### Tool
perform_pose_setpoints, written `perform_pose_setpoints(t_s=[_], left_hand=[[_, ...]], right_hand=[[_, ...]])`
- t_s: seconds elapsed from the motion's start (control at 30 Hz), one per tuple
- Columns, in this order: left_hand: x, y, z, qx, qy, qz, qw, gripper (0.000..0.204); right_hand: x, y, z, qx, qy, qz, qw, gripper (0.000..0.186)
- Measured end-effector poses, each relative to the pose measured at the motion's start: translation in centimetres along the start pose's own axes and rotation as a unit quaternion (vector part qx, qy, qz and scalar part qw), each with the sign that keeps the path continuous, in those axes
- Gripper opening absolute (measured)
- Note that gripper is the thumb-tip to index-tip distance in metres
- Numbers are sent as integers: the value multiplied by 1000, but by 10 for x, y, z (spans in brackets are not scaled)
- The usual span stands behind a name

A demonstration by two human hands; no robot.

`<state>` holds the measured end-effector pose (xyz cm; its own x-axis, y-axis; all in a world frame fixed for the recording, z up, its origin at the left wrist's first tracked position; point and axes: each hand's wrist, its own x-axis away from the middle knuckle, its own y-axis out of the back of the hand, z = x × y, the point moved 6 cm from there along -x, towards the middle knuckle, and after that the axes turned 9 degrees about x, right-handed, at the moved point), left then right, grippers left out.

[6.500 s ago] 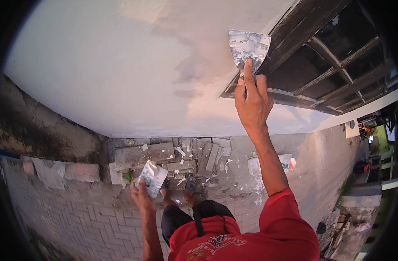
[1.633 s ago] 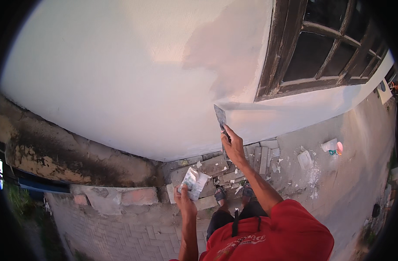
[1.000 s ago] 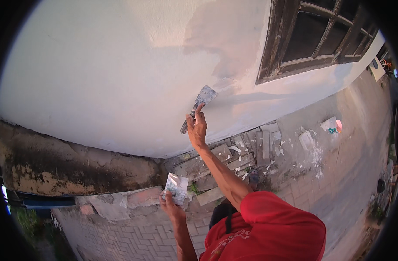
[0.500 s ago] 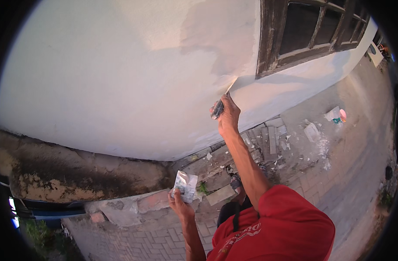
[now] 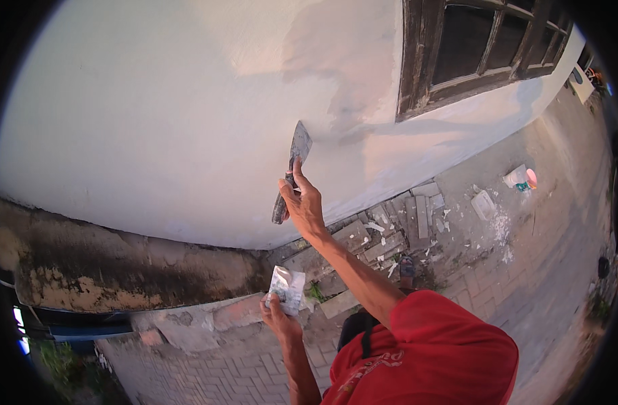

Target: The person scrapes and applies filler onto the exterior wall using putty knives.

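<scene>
My right hand (image 5: 303, 202) grips a scraper by its dark handle, its smeared metal blade (image 5: 300, 140) angled up along the white wall (image 5: 153, 121), which has a pinkish, uneven patch left of the window. Whether the blade touches the surface I cannot tell. Low in the middle, my left hand (image 5: 278, 317) holds a pale, shiny square plate (image 5: 290, 285) with smeared material on it, thumb over its face. The wooden-framed window (image 5: 413, 81) with dark panes is at upper right.
A stained dark ledge (image 5: 106, 263) runs along the lower left. Loose boards and scraps (image 5: 417, 216) lie at the wall's foot, near my sandaled foot. A pale tray (image 5: 483, 204) and a white-and-pink container (image 5: 518, 177) sit on the ground to the right. Paving (image 5: 221, 368) is behind.
Since half a second ago, my right hand has moved left and down and the scraper has turned, showing its blade's face. Compared with earliest, the scraper is much lower and farther left.
</scene>
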<state>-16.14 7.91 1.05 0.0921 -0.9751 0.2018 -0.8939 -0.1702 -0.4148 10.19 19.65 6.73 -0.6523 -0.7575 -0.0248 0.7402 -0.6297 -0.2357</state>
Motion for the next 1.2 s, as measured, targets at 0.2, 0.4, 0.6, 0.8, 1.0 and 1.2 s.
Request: perform_pose_setpoints(t_s=[0.2, 0.4, 0.6, 0.8, 1.0, 1.2], left_hand=[[-2, -4, 2, -1, 6, 8, 1000, 16], [-4, -2, 4, -1, 6, 17, 1000, 18], [-8, -3, 1, -6, 2, 13, 1000, 18], [-12, -1, 10, -9, 13, 18, 1000, 18], [-16, -19, 26, 13, 39, 36, 998, 18], [-20, -37, 24, 9, 50, 67, 997, 13]], right_hand=[[-11, 81, -22, -186, -90, -130, 970, 52], [-51, 96, -3, -226, -92, -155, 957, 27], [-36, 60, 18, -120, -46, -98, 987, 48], [-5, 45, 9, 74, -5, -13, 997, 65], [-36, 114, -2, -115, -66, -134, 982, 67], [-59, 59, 3, 19, 71, -151, 986, 76]])
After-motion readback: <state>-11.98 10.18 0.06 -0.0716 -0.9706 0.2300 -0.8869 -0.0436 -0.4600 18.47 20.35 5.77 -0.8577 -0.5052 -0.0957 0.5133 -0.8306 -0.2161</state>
